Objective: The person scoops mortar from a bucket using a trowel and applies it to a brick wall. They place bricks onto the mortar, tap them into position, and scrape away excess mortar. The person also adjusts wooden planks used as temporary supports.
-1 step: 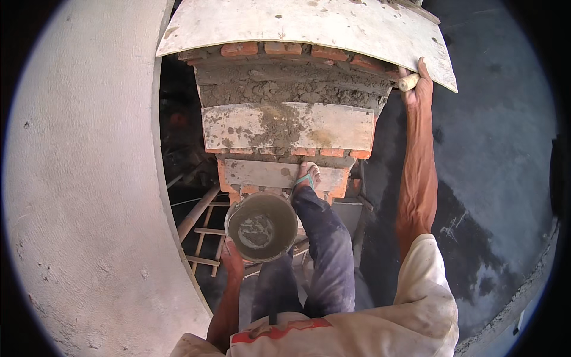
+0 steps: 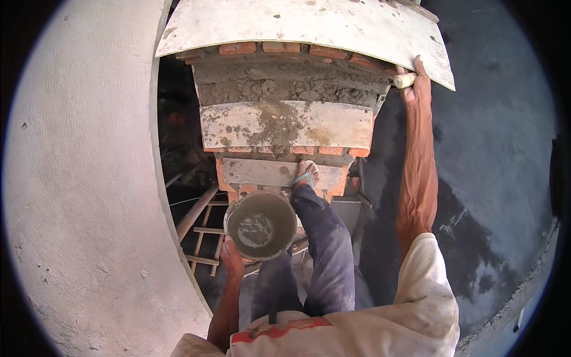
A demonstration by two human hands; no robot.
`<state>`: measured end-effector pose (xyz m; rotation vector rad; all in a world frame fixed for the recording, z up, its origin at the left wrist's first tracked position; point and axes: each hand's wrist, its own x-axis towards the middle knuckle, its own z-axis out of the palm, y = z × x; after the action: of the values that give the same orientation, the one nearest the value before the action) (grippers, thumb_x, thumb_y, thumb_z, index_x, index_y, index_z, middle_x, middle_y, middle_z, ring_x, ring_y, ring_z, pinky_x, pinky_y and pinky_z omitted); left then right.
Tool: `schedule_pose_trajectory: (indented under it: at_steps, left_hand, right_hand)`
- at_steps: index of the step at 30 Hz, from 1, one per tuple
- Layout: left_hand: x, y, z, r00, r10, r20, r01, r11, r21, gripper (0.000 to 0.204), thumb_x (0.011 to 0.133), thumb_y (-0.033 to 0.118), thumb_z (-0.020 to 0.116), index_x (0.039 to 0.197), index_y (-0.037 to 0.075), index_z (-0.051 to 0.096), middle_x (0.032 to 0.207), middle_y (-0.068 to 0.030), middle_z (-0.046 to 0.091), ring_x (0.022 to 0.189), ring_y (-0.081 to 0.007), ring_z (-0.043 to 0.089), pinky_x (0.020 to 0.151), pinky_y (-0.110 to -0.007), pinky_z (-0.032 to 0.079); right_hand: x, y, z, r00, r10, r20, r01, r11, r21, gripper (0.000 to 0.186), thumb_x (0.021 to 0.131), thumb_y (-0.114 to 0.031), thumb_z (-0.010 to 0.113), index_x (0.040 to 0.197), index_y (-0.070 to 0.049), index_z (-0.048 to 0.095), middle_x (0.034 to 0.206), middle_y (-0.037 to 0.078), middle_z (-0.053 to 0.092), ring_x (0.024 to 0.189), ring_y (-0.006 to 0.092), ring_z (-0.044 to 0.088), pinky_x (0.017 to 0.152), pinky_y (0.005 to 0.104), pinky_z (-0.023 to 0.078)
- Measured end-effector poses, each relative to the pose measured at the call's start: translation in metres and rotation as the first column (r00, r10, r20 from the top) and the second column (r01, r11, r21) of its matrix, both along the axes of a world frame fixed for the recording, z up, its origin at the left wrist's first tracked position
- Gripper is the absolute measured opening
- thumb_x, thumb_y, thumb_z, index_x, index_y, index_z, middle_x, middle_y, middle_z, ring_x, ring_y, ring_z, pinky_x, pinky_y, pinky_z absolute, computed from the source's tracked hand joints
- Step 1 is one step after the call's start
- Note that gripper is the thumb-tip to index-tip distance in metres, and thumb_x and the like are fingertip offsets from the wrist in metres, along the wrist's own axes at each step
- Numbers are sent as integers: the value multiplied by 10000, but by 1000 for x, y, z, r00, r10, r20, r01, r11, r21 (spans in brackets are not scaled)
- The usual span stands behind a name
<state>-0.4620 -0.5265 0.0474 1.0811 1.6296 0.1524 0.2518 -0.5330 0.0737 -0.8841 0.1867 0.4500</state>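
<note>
My left hand (image 2: 232,257) is closed on the rim of a grey bucket (image 2: 285,229), whose inside is coated with cement and has a thin wet patch at the bottom. My right hand (image 2: 421,89) reaches far forward, its fingers closed round a pale, rounded tool handle (image 2: 405,80). The tool's other end is hidden. One digit of that hand lies against the corner of a large whitish board (image 2: 309,24). Under this board's near edge, wet grey mortar (image 2: 285,80) covers a brick step.
Brick steps (image 2: 306,150) descend toward me, with a stained board (image 2: 339,125) and a narrower board (image 2: 256,171) on them. My sandalled foot (image 2: 305,172) stands on the narrower one. Plastered wall (image 2: 89,178) rises at left, dark wall (image 2: 493,149) at right. A wooden ladder (image 2: 208,231) shows below.
</note>
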Motion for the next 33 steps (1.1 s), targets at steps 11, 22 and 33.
schedule_pose_trajectory:
  at_steps: [11, 22, 33]
  left_hand:
    - [-18, -17, -14, 995, -60, -75, 58, 998, -17, 584, 1158, 450, 398, 1271, -76, 625, 1166, -145, 693, 1053, -223, 634, 940, -382, 500]
    - [-26, -2, -25, 997, -54, -60, 53, 998, -30, 502, 1164, 361, 387, 1333, -63, 595, 1186, -131, 681, 1078, -186, 617, 948, -364, 499]
    - [-29, -5, -30, 923, -294, -247, 328, 938, 113, 515, 1138, 373, 434, 1032, -88, 636, 939, -204, 663, 888, -278, 629, 823, -450, 500]
  right_hand:
    - [-115, -82, -104, 981, -45, -187, -46, 889, -455, 318, 1040, 18, 568, 1313, 112, 434, 1421, 318, 586, 1253, 433, 667, 1004, 510, 640]
    - [-146, -166, -251, 905, 417, -81, 9, -209, -978, 642, 885, -535, 823, 1117, 36, 646, 1066, 222, 724, 999, 358, 721, 858, 463, 553]
    - [-120, -210, -234, 907, 291, -303, -343, 96, -934, 726, 865, -573, 832, 1127, 83, 664, 1056, 265, 739, 1010, 396, 726, 892, 464, 562]
